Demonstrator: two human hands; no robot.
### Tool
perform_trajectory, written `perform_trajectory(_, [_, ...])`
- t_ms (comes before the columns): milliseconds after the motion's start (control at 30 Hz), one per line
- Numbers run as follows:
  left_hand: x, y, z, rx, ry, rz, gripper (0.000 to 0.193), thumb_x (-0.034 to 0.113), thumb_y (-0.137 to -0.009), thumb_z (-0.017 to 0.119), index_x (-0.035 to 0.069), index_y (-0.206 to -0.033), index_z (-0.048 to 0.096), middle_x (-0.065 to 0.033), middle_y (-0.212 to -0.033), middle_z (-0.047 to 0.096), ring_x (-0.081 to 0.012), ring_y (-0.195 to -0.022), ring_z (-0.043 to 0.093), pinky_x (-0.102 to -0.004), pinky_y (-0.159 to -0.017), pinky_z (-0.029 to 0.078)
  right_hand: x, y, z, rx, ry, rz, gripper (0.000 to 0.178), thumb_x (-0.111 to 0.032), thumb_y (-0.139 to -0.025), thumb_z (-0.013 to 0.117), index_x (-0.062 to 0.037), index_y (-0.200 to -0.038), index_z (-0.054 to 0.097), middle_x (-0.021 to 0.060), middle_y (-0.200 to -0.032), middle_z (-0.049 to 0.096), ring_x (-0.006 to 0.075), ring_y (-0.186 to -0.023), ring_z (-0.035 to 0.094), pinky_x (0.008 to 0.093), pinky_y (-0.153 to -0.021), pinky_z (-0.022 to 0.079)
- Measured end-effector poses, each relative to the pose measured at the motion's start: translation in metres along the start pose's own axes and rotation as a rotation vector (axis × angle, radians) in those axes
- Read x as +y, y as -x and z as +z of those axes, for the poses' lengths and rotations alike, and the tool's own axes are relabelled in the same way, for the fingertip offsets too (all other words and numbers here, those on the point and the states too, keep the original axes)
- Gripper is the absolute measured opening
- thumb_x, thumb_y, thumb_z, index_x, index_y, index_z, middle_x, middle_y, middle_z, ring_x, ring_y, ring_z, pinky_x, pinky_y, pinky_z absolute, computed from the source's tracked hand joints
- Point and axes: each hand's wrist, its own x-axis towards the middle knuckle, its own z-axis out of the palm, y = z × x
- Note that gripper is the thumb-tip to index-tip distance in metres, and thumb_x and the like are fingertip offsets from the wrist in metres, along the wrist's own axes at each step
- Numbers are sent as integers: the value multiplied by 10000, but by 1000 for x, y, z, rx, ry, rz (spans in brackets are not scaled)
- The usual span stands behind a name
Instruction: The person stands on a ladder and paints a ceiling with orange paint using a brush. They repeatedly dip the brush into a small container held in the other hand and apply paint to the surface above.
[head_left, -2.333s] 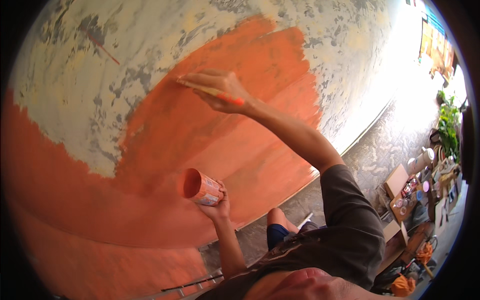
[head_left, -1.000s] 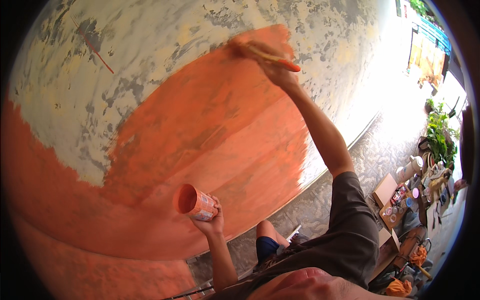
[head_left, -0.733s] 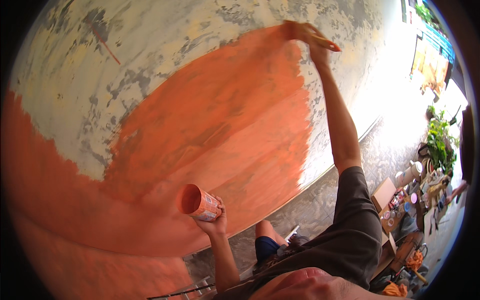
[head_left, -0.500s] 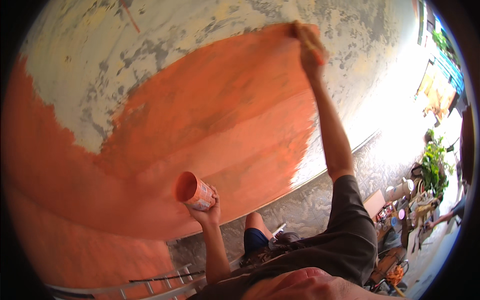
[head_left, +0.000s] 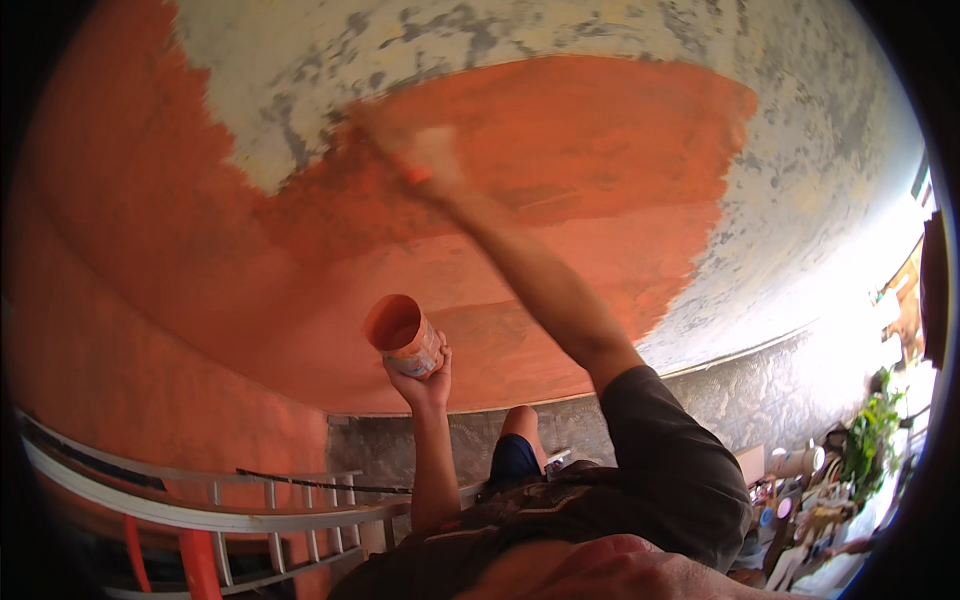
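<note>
The left hand [head_left: 422, 384] is clamped on a pot [head_left: 412, 358], its fingers curled around the side; the pot is a cylinder with a round mouth, orange inside and smeared with orange over its printed outside, held in front of the wall [head_left: 560, 150], below the right hand [head_left: 432, 153]. That hand is blurred, yet its grip appears closed on a brush [head_left: 417, 175], whose rounded handle end shows bright orange; the brush's far end lies at the upper left edge of the orange paint, though blur hides whether the bristles touch. The paint is streaky and darker in patches, with a jagged right border; beyond it the bare surface is mottled cream and grey, rough-looking. At lower left stands a metal ladder [head_left: 240, 520] with slim rungs, and a patterned grey floor [head_left: 690, 395] runs along the wall's foot.
</note>
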Motion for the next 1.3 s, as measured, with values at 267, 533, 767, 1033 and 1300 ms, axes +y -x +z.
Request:
perform_trajectory(267, [6, -21, -7, -11, 122, 35, 567, 536, -923, 599, 112, -1297, 553, -111, -1194, 617, -314, -1033, 604, -399, -766, 529, 45, 65, -146, 757, 443, -9, 443, 32, -878, 598, -61, -1309, 636, 140, -1135, 687, 287, -915, 697, 381, -701, 564])
perform_trajectory(533, [17, -49, -48, 49, 105, 118, 575, 621, -932, 562, 220, -1341, 523, -29, -1310, 576, -255, -1120, 588, -513, -920, 469, -60, -2, 32, 364, 206, -151, 512, 27, -805, 602, -86, -1304, 599, 139, -1099, 650, 360, -976, 610, 451, -837, 516])
perform_trajectory(767, [29, -50, -67, 142, 127, 182, 591, 616, -960, 518, 204, -1383, 495, -37, -1374, 555, -253, -1191, 565, -527, -957, 454, -148, -62, 174, 111, -41, -185, 488, -30, -794, 626, -65, -1274, 544, 197, -1052, 599, 389, -914, 620, 503, -708, 547])
perform_trajectory(1033, [43, -43, -63, 206, 182, 210, 536, 604, -959, 513, 204, -1316, 537, -36, -1265, 610, -246, -1095, 605, -490, -861, 480, -57, -28, 92, 232, 84, -104, 429, -85, -889, 615, -50, -1314, 564, 120, -1251, 620, 252, -748, 656, 358, -611, 521])
perform_trajectory(1300, [34, -41, -64, 201, 206, 166, 631, 604, -969, 504, 155, -1410, 481, -86, -1414, 525, -283, -1252, 543, -501, -948, 482, -76, 15, 1, 651, -220, 123, 307, 30, -957, 533, 58, -1263, 553, 152, -1089, 686, 194, -995, 674, 316, -865, 547])
